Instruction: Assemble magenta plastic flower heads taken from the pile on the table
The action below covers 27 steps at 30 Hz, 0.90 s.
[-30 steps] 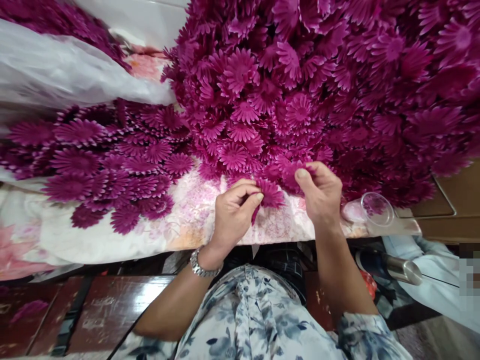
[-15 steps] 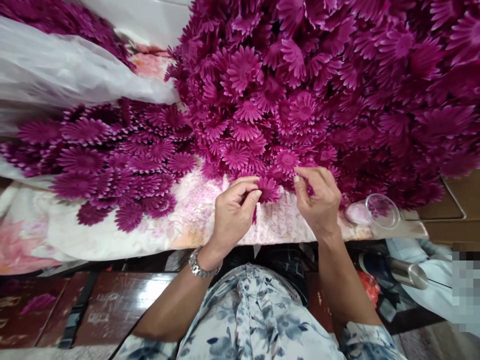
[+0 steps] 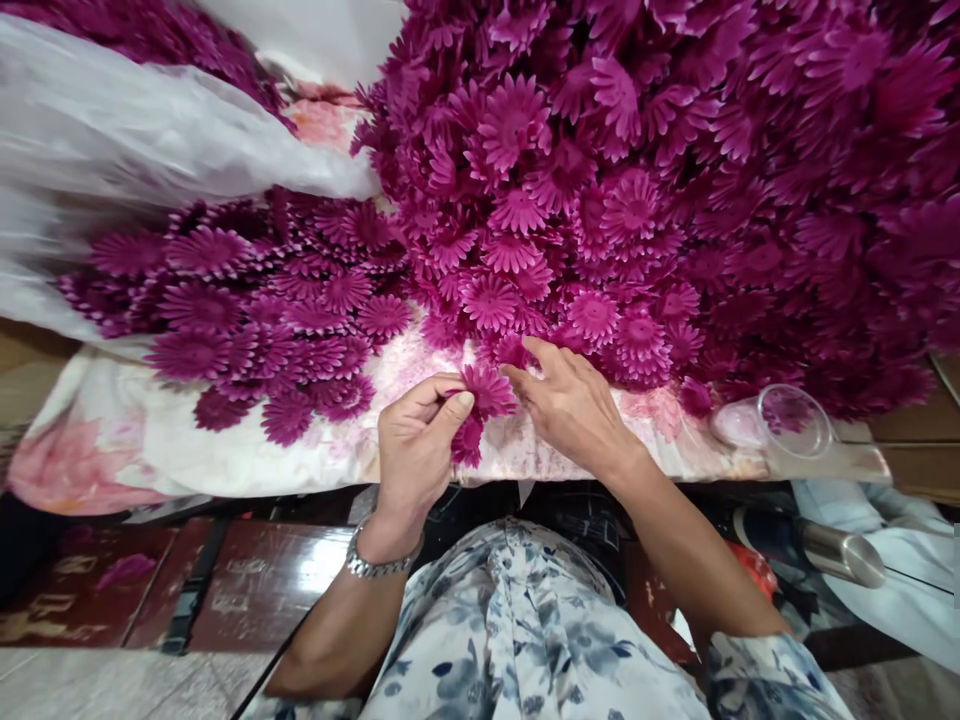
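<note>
Thumb and fingers of my left hand (image 3: 418, 440) pinch the edge of a purple artificial flower (image 3: 487, 390), its petals spread to the right. Just below it, by the same hand, hangs another purple flower head (image 3: 466, 442); whether it is held too I cannot tell. Close to the right side of the pinched flower is my right hand (image 3: 574, 405), its fingers apart and the thumb near the petals. Behind both hands rises a big heap of the same flowers (image 3: 517, 210).
Stacked purple flowers (image 3: 285, 320) lie at the left beside a white plastic bag (image 3: 172, 130). A clear plastic cup (image 3: 795, 420) lies on its side at the right of the floral cloth (image 3: 120, 440). Below the table's edge, a steel-ended bottle (image 3: 840, 553) is at the right.
My right hand has come left from the heap's edge to beside the pinched flower, its fingers now apart. My left hand has shifted left, still pinching a flower. The view has turned slightly.
</note>
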Motion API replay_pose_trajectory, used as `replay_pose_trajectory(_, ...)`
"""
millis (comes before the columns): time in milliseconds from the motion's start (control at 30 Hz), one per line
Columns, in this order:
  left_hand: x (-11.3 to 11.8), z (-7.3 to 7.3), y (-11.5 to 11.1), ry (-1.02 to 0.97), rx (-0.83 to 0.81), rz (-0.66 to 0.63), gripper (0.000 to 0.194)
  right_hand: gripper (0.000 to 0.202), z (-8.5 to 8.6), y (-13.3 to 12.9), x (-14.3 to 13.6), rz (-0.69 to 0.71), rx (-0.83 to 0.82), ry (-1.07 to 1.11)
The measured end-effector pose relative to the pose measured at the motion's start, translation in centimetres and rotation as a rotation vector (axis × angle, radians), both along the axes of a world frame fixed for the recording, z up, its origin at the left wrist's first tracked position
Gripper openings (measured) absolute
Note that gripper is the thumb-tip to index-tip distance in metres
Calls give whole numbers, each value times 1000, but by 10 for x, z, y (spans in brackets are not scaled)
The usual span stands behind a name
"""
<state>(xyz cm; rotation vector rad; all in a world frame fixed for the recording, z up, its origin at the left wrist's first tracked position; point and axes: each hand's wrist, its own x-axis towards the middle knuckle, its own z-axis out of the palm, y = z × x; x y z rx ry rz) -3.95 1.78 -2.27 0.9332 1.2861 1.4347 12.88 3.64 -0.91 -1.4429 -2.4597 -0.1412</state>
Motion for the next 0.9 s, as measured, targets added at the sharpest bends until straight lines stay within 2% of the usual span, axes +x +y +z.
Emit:
replay_pose_trajectory(167, -3, 9, 3, -89, -33, 77, 16, 26, 1, 4, -17, -62, -35, -126)
replay_pose_trajectory(367, -6, 12, 2, -162, -73, 82, 19, 28, 21, -13, -2, -43, 171, -22)
replay_pose_trajectory(467, -1, 15, 2, -240, -112, 50, 22, 30, 30, 3, 13, -126, 218, 57)
replay_pose_trajectory(567, 7, 18, 2, -325, -166, -8, 26, 31, 32, 27, 27, -244, 166, 91)
replay_pose_trajectory(667, 14, 20, 3, -401, -214, -37, 30, 31, 33, 34, 33, -289, 161, 116)
replay_pose_trajectory(733, 17, 20, 3, -439, -243, -45, 32, 29, 37, 25, 32, -255, 187, 193)
replay_pose_trajectory(800, 20, 20, 3, -462, -258, -64, 32, 25, 41, 9, 28, -164, 147, 348)
replay_pose_trajectory(900, 26, 18, 1, -475, -228, -109, 30, 22, 37, -14, 20, -20, -120, 654)
